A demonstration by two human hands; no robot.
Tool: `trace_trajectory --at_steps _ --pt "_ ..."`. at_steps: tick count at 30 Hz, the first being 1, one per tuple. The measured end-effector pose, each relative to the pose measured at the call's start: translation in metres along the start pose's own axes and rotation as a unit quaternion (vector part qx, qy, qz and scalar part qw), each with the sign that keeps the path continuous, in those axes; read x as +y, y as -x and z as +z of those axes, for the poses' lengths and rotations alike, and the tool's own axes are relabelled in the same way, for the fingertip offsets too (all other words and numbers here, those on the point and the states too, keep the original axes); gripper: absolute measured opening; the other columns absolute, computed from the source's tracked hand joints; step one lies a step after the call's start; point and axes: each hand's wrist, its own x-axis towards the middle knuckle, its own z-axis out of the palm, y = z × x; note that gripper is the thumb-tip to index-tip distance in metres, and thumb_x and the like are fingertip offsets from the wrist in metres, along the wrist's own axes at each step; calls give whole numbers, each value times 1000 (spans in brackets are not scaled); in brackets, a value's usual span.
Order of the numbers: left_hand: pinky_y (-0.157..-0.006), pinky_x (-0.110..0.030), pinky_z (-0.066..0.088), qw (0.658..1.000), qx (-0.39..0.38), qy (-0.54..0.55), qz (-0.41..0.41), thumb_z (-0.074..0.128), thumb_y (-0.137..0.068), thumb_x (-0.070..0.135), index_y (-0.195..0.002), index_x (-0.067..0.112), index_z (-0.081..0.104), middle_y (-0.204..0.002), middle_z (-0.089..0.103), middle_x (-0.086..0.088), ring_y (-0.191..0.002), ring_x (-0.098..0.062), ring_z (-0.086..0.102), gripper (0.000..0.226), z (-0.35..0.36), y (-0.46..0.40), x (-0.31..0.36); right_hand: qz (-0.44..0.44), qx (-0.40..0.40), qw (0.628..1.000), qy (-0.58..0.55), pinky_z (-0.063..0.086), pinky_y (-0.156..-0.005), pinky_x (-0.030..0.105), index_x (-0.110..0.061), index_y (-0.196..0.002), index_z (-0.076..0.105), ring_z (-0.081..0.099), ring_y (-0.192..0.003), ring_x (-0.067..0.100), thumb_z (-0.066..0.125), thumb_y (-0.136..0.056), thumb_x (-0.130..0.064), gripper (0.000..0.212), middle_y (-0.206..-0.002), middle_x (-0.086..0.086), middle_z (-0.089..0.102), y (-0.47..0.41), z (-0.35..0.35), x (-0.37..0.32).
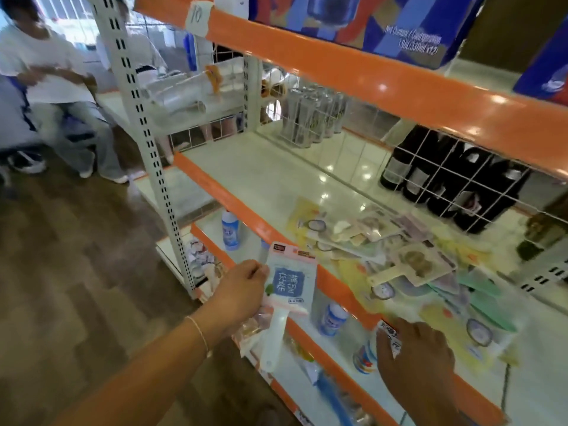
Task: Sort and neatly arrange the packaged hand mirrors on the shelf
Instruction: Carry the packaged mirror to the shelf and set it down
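Left hand (pixel 242 292) pinches 1 packaged mirror (pixel 289 298) off the shelf edge, handle pointing down toward the person. Right hand (pixel 415 353), fingers spread flat and holding nothing, rests on the orange shelf lip (pixel 353 298). The loose mirror pile (pixel 399 259) lies just ahead of it, so it is the nearer hand.

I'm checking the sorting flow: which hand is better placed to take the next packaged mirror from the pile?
Probably the right hand: it rests at the shelf edge beside the pile of mirrors, holding nothing. The left hand already holds a blue-labelled mirror off the shelf.
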Motion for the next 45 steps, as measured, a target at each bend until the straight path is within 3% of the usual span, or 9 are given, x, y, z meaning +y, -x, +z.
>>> trace_trajectory --at_steps 3,10,20,24,27,29,32,40,45 --pt "-54 -24 45 999 -6 -30 14 40 -102 25 -90 4 57 -76 58 -12 -57 -16 51 29 1 -36 16 -20 79 994 -72 51 -72 45 -14 -88 74 61 -80 40 58 -75 -34 29 -86 13 66 -24 8 -9" --pt "-55 -33 37 997 -14 -71 19 41 -101 24 -76 8 48 -65 45 -9 -56 -21 42 31 -4 -116 53 -118 114 977 -134 50 -83 44 -10 -98 71 60 -91 36 50 -78 -37 39 -97 13 67 -114 9 -71" --pt "-46 -23 36 998 -32 -55 16 40 -102 20 -76 6 46 -64 46 -13 -49 -22 42 29 -23 -193 63 -103 49 982 -151 44 -101 55 -8 -136 48 51 -124 38 44 -86 -41 60 -132 17 57 -158 24 -142" --pt "-54 -29 38 996 -56 -56 28 42 -101 19 -68 11 45 -60 45 -9 -50 -22 43 34 -39 -228 63 -87 70 981 -158 49 -95 52 -8 -142 41 61 -109 36 60 -85 -32 65 -113 10 69 -163 28 -176" --pt "-49 -27 37 993 -87 -60 54 42 -100 17 -65 12 43 -56 45 -8 -45 -21 42 36 -59 -256 63 -67 47 984 -156 52 -83 41 -13 -129 55 66 -81 27 61 -86 -27 46 -80 0 70 -167 32 -200" --pt "-47 -25 36 989 -95 -88 73 43 -99 18 -64 13 43 -55 45 -7 -45 -22 43 36 -75 -278 65 -59 54 988 -130 51 -66 35 -19 -89 65 62 -64 28 54 -81 -28 16 -61 1 60 -170 40 -216" --pt "-47 -26 36 983 -118 -109 88 41 -99 18 -65 13 40 -55 41 -5 -47 -21 42 35 -93 -310 70 -22 19 996 -87 47 -59 35 -19 -59 54 56 -59 32 48 -74 -36 23 -50 5 53 -174 59 -235" --pt "-69 -29 39 960 -85 -236 124 45 -97 23 -95 6 61 -93 64 -14 -91 -32 60 24 -123 -374 67 34 31 995 -86 48 -48 35 -17 -60 63 56 -54 28 57 -71 -32 20 -48 1 57 -187 79 -289" --pt "-71 -32 41 935 -78 -279 203 43 -98 18 -107 4 51 -99 61 -17 -95 -34 60 19 -141 -408 61 48 58 990 -122 34 -53 28 -26 -60 49 42 -54 23 56 -74 -27 15 -46 -7 37 -186 81 -299"
